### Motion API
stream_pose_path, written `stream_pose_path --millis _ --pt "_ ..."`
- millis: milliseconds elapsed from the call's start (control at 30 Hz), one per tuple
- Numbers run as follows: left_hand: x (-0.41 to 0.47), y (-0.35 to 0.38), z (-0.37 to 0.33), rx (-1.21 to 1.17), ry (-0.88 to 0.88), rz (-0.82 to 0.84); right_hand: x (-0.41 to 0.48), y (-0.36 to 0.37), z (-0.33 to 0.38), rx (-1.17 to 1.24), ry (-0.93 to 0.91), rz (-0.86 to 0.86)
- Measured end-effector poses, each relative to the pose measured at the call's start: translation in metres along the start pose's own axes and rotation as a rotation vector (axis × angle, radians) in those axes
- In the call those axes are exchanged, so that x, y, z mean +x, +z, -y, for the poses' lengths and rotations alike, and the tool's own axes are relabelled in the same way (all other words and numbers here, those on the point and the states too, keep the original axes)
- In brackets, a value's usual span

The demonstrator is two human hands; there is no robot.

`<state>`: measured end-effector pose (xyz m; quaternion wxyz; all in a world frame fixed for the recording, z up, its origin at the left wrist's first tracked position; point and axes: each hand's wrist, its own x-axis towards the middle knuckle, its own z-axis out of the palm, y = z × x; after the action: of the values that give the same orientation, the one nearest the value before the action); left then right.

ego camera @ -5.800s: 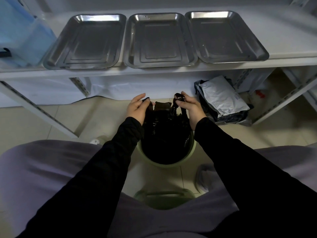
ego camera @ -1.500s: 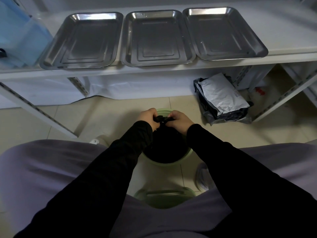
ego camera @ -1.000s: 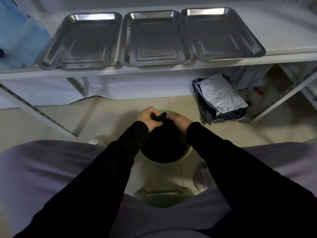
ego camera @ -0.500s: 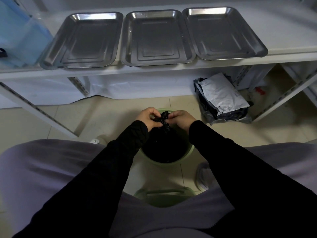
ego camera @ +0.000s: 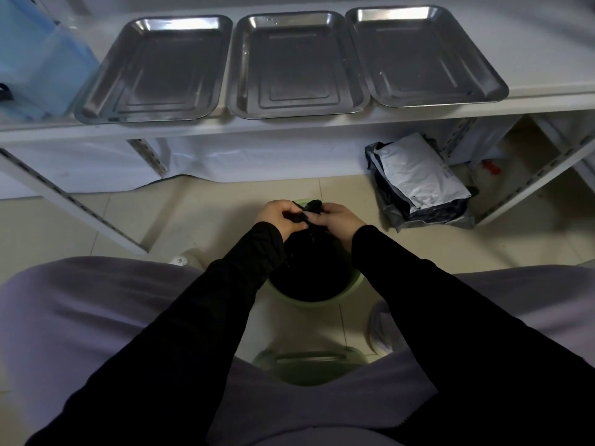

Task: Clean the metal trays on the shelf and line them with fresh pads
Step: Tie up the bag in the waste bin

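Three metal trays [ego camera: 296,64] sit side by side along the front edge of the shelf [ego camera: 547,59], while below it the left hand [ego camera: 278,217] and right hand [ego camera: 338,220] meet over the green bin [ego camera: 322,302] on the floor, each grip clamped on the gathered neck of the black bag [ego camera: 312,268] inside it.

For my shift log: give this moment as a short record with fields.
trays: left tray, middle tray, right tray on the white shelf, all bare, no pads
left hand: pinches the gathered top of the black bag
right hand: pinches the same bag top
bag: sits in the green bin on the floor
other: grey parcels under the shelf; blue box at the shelf's left end
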<state>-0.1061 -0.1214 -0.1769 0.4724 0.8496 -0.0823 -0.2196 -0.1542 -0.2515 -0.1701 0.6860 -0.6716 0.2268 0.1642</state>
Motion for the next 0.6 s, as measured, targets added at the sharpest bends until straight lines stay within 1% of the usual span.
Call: stream_pose_path --millis 67,200,333,467,600 --pt "-0.002 0.001 -0.001 -0.012 0.039 0.003 0.0 0.0 -0.002 0.047 0.002 0.015" --pt "-0.005 0.003 0.001 -0.159 0.052 0.007 0.004 0.0 -0.003 0.16 0.028 -0.092" --pt "-0.007 0.005 0.0 -0.272 0.041 0.005 0.008 -0.003 -0.003 0.231 0.082 -0.153" --pt "-0.003 0.006 0.004 -0.265 0.098 -0.03 0.007 -0.001 0.0 0.267 0.117 -0.217" --pt "-0.001 0.003 0.008 -0.144 0.12 0.036 0.012 -0.002 0.0 0.165 0.129 -0.294"
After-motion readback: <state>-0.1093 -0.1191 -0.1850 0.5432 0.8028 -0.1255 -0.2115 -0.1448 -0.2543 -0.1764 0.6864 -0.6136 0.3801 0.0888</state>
